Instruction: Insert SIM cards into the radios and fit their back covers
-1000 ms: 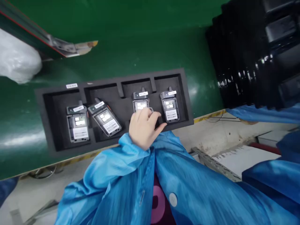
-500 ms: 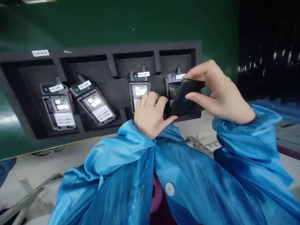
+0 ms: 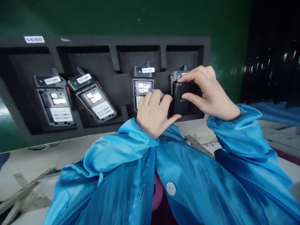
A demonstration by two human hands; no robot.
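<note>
Right hand (image 3: 207,93) pinches black rectangular plastic cover (image 3: 180,106) between thumb and fingers; cover now straighter than the earlier tilt, over the grey handheld device (image 3: 175,76) near right edge of black foam tray (image 3: 82,40). Left hand (image 3: 153,115): fingers half-curled, thumb out, over next grey device (image 3: 143,86) near front edge; grip can't tell.

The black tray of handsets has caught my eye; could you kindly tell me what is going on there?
A person's right hand pinches a black block in front of the rightmost handset. The left hand covers part of the third handset from the left; whether it holds anything is hidden. The leftmost handset and the second handset lie untouched in the tray.
</note>
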